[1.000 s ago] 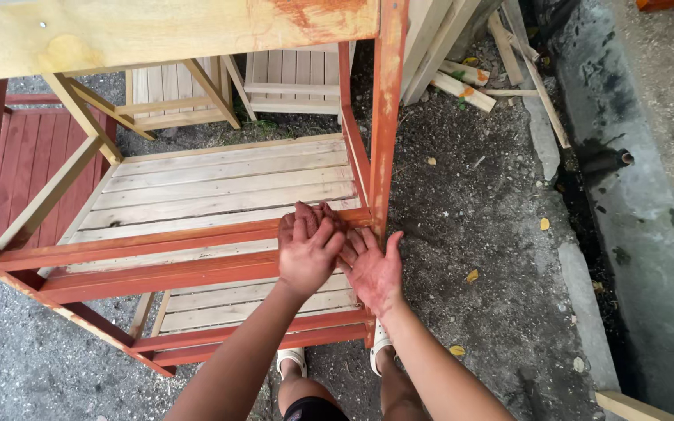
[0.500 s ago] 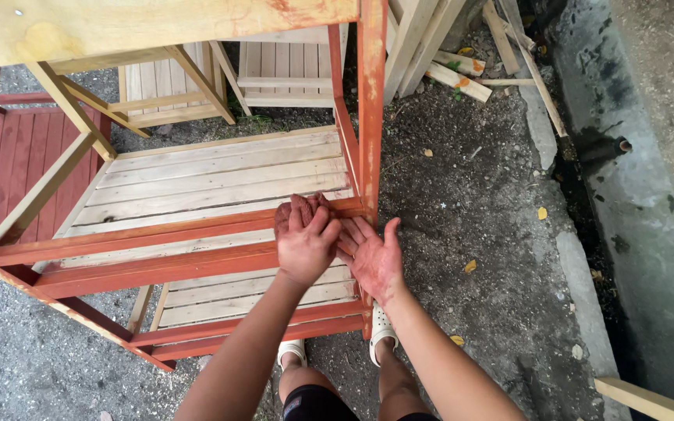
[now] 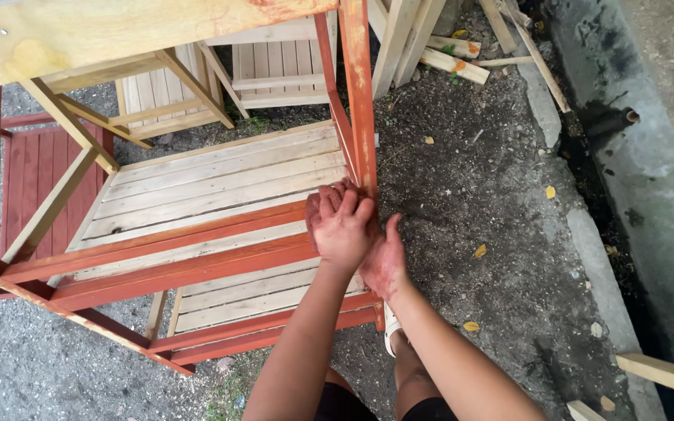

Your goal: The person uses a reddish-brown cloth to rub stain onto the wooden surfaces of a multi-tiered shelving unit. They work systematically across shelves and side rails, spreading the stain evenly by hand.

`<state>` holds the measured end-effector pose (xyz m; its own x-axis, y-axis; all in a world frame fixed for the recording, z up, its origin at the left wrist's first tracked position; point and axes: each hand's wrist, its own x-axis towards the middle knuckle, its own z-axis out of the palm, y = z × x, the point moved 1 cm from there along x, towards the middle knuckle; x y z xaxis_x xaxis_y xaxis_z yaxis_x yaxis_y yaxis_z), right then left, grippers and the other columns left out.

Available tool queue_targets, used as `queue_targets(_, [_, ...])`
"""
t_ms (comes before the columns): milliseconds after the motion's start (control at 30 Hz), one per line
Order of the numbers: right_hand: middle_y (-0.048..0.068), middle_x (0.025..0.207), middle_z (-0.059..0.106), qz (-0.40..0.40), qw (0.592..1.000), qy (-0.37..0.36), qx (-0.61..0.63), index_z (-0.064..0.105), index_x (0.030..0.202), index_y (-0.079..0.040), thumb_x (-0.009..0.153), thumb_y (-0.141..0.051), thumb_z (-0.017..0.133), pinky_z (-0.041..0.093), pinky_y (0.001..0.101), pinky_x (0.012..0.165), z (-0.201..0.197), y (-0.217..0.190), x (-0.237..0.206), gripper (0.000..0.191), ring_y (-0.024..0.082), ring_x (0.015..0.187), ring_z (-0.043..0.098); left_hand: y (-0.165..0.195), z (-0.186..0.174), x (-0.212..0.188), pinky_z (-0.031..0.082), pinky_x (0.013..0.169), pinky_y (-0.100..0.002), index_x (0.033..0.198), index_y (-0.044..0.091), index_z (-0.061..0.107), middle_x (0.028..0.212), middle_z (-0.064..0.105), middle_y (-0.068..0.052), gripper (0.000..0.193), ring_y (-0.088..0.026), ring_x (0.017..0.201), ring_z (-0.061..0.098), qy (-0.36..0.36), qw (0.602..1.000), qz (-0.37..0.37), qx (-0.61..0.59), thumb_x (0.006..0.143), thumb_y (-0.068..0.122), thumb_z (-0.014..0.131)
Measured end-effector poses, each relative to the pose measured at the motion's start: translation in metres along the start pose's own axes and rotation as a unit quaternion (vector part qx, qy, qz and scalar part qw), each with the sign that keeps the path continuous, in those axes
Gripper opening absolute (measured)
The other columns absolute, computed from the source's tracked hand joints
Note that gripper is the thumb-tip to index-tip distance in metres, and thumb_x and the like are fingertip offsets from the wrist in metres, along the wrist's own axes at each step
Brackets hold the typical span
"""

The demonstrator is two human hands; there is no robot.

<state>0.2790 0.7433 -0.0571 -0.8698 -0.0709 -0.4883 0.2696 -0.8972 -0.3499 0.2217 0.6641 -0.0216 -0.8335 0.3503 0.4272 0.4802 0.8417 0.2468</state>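
Red-stained upright post [image 3: 359, 101] — square-cut, rough timber, long axis running up and away — stands at the corner of a slatted pale-wood frame [image 3: 220, 175]. Left hand [image 3: 341, 226] lies flat, fingers spread, against its base; right hand [image 3: 384, 261] presses beside it, open, gripping nothing — both smeared red.

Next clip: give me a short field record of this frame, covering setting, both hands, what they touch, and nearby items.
setting: outdoors, gravel ground
left hand: stained red, fingers pressed on the red-stained upright post
right hand: stained red, partly behind the left, against the same corner
frame: slatted wooden shelf, red-stained front rails, mostly bare top board
grip: no tool visible
nearby: loose timber offcuts, concrete kerb
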Motion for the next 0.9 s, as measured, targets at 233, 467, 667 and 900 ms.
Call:
queue_targets(233, [0.009, 0.161, 0.043, -0.001, 0.998, -0.059, -0.033, 0.032, 0.160, -0.008, 0.090, -0.083, 0.024, 0.031, 0.0502, 0.117, -0.013, -0.008, -0.003, 0.103, 0.025, 0.144, 0.043, -0.035, -0.025, -0.012, 0.041, 0.112, -0.062, 0.102, 0.015, 0.071, 0.124, 0.066, -0.010, 0.031, -0.042, 0.119, 0.059, 0.083, 0.996, -0.006, 0.036, 0.074, 0.027, 0.073])
queue_targets(467, [0.008, 0.163, 0.041, 0.028, 0.996, -0.063, -0.051, 0.031, 0.160, -0.009, 0.088, -0.082, 0.026, 0.030, 0.0505, 0.118, -0.022, -0.008, -0.008, 0.102, 0.027, 0.148, 0.039, -0.054, -0.021, -0.023, 0.040, 0.115, -0.062, 0.109, 0.012, 0.071, 0.119, 0.065, -0.010, 0.033, -0.040, 0.114, 0.058, 0.077, 0.994, -0.052, 0.062, 0.078, 0.024, 0.075])
queue_targets(667, [0.007, 0.155, 0.047, 0.040, 0.999, -0.007, -0.012, 0.036, 0.157, -0.015, 0.089, -0.081, 0.028, 0.033, 0.0474, 0.116, -0.021, -0.006, -0.001, 0.095, 0.027, 0.141, 0.043, 0.010, 0.020, -0.002, 0.042, 0.092, -0.063, 0.100, 0.023, 0.068, 0.124, 0.064, -0.005, 0.024, -0.054, 0.131, 0.052, 0.013, 0.999, 0.024, 0.029, 0.077, 0.029, 0.072])
queue_targets(900, [0.014, 0.158, 0.039, 0.019, 0.994, -0.097, -0.050, 0.030, 0.161, -0.002, 0.094, -0.082, 0.029, 0.033, 0.0478, 0.117, 0.001, 0.015, 0.016, 0.105, 0.030, 0.140, 0.041, -0.058, -0.031, -0.025, 0.048, 0.102, -0.070, 0.094, 0.022, 0.068, 0.117, 0.063, -0.007, 0.026, -0.047, 0.122, 0.056, 0.085, 0.996, 0.016, 0.037, 0.068, 0.026, 0.074])
